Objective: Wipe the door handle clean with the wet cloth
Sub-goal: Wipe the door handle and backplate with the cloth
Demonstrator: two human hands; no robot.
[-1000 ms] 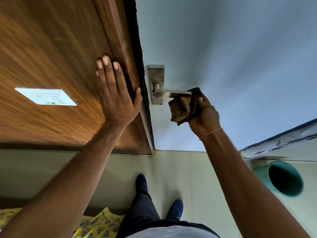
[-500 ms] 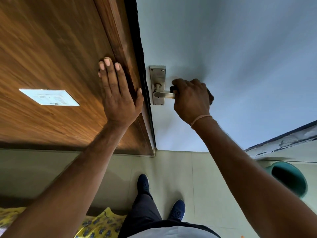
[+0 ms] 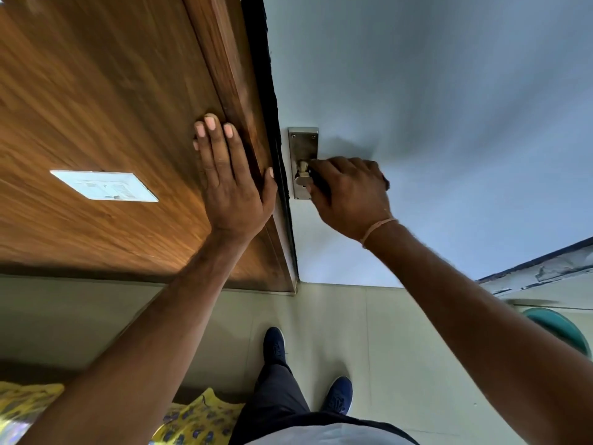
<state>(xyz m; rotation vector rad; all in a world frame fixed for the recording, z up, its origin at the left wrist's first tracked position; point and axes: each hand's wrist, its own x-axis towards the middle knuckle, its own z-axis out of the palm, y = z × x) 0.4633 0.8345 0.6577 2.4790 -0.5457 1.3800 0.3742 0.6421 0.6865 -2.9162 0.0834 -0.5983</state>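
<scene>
A metal door handle [image 3: 302, 149] with a tall backplate sits on the pale blue door [image 3: 433, 107] near its left edge. My right hand [image 3: 348, 195] is closed over the lever, right up against the backplate, with the dark cloth [image 3: 317, 181] almost wholly hidden under my fingers. Only the lever's root and the plate show. My left hand [image 3: 232, 184] lies flat with fingers spread on the brown wooden frame [image 3: 231, 75] just left of the handle, holding nothing.
A wood-grain wall panel [image 3: 96, 107] with a white switch plate [image 3: 104, 185] fills the left. Below are the pale tiled floor [image 3: 321, 309], my two blue shoes [image 3: 274, 345], a teal bucket [image 3: 560, 329] at the right edge and yellow patterned fabric [image 3: 195, 422] at bottom left.
My right hand with the cloth has slid left along the lever, from its free end to the backplate, now covering nearly the whole lever. The left hand has stayed flat on the frame.
</scene>
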